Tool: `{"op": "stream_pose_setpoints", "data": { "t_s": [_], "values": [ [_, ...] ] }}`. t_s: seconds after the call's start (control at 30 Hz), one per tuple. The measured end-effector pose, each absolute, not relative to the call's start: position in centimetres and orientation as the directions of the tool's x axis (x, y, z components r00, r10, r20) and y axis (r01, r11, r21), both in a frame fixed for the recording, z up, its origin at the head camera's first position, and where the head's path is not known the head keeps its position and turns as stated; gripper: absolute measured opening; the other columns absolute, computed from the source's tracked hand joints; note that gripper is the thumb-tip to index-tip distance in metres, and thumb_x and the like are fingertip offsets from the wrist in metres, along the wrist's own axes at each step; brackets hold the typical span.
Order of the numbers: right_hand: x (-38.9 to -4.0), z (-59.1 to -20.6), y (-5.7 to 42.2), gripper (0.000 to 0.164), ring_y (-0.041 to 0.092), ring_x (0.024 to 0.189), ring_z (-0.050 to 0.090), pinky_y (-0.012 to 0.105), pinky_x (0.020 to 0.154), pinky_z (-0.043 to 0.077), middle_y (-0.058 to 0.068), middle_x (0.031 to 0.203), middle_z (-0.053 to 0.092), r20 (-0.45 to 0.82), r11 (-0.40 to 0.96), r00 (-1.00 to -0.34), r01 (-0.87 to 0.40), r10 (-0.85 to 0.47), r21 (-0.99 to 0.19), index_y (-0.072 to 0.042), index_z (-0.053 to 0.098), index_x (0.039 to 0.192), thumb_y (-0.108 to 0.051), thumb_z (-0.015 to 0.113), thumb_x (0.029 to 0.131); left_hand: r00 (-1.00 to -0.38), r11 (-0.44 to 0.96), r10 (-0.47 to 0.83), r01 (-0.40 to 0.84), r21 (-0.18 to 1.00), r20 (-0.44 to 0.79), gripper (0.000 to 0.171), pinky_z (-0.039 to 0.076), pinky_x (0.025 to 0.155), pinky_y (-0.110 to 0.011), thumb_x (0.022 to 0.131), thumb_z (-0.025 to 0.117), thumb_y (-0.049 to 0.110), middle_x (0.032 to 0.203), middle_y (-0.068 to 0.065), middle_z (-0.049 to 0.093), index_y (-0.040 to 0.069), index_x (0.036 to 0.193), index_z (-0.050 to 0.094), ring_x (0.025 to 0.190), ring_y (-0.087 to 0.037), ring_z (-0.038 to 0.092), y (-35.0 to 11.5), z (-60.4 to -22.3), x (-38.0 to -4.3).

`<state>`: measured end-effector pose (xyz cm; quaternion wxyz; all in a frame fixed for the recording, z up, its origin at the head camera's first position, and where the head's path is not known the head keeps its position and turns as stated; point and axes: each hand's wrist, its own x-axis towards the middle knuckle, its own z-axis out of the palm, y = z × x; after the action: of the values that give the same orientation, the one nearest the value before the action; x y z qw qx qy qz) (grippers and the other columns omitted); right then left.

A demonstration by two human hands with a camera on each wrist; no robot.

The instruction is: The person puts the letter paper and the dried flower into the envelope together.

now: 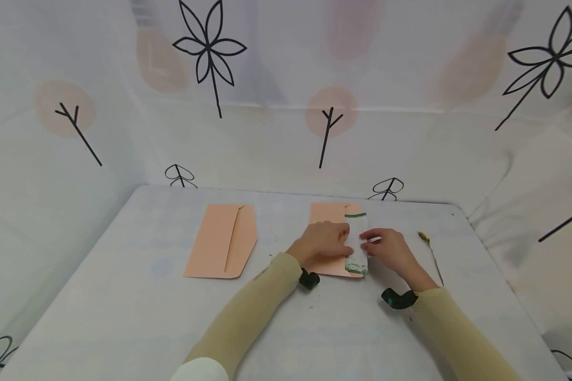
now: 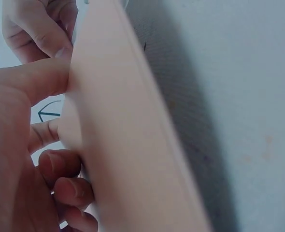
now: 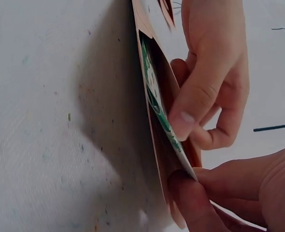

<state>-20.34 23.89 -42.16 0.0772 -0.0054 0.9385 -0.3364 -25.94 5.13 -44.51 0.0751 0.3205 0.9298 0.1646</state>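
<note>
A peach envelope (image 1: 328, 212) is lifted at its opening, and a white card with green bands (image 1: 356, 238) lies partly inside it. My left hand (image 1: 320, 242) holds the envelope near the opening; its thumb (image 3: 185, 118) lies against the card's face. From the right, my right hand (image 1: 392, 252) pinches the card's outer edge between thumb and finger. In the right wrist view the card (image 3: 157, 104) stands between the envelope's two walls. The left wrist view shows the envelope's outside (image 2: 118, 116) tilted up, with several left fingers (image 2: 72, 191) curled beside it.
A second peach envelope (image 1: 214, 241) lies to the left on the white-covered table (image 1: 124, 317). A dried flower stem (image 1: 431, 254) lies right of my right hand. Small crumbs are scattered on the cloth. A patterned white curtain (image 1: 267, 148) stands behind the table.
</note>
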Motion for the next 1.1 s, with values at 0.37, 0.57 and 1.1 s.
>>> {"op": "stream_pose_setpoints", "data": {
  "t_s": [0.37, 0.57, 1.1],
  "values": [
    [-20.8, -43.2, 23.4, 0.031, 0.033, 0.105, 0.065, 0.042, 0.079, 0.053, 0.019, 0.120, 0.064, -0.081, 0.764, -0.995, 0.011, -0.054, -0.645, -0.001, 0.064, 0.122, -0.018, 0.065, 0.096, -0.782, 0.691, 0.623, 0.543, 0.477, -0.013, 0.031, 0.033, 0.054, -0.024, 0.087, 0.068, 0.051, 0.062, 0.009, 0.047, 0.025, 0.092, 0.053, 0.058, -0.008, 0.049, 4.9, -45.0, -25.9],
    [-20.4, -43.5, 23.5, 0.031, 0.032, 0.104, 0.065, 0.038, 0.076, 0.054, 0.019, 0.121, 0.057, -0.055, 0.727, -0.998, 0.048, 0.014, -0.685, 0.000, 0.060, 0.122, -0.017, 0.065, 0.096, -0.785, 0.670, 0.619, 0.515, 0.535, -0.019, 0.031, 0.036, 0.057, -0.025, 0.087, 0.068, 0.053, 0.065, 0.009, 0.050, 0.027, 0.096, 0.053, 0.062, -0.009, 0.051, 4.6, -45.5, -26.1],
    [-20.9, -44.5, 22.9, 0.024, 0.030, 0.101, 0.066, 0.035, 0.076, 0.056, 0.019, 0.116, 0.063, -0.033, 0.670, -0.999, 0.024, 0.000, -0.742, 0.000, 0.063, 0.116, -0.011, 0.066, 0.095, -0.788, 0.656, 0.616, 0.506, 0.560, -0.010, 0.026, 0.033, 0.055, -0.026, 0.088, 0.068, 0.048, 0.062, 0.009, 0.048, 0.028, 0.095, 0.054, 0.061, -0.011, 0.050, 4.4, -45.6, -26.0]
  ]
}}
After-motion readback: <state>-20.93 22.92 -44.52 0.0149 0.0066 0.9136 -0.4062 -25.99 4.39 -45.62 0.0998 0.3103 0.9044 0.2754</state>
